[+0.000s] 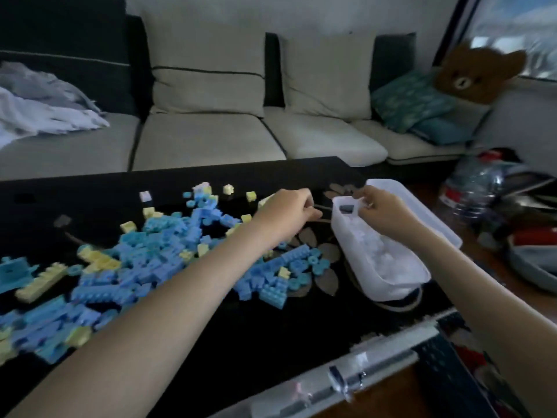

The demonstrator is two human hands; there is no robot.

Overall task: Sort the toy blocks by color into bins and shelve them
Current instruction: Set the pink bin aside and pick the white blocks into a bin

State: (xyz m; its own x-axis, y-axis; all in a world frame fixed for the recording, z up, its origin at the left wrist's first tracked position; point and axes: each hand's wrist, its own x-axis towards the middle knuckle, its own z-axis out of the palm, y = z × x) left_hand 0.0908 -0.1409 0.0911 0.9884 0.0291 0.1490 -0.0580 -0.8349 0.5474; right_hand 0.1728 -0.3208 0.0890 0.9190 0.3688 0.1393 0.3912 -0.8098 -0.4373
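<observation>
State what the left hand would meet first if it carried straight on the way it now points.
Probably the white bin: the left hand points rightward at its near side wall, with nothing visible between. Depth is unclear, so it might pass over the rim.

No legible text or labels anywhere.

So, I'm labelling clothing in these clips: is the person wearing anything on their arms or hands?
Both forearms are bare: no sleeves, watch or gloves in view. The left hand wears nothing visible. The right hand shows a small glint on one finger, possibly a ring, too blurred to confirm.
</observation>
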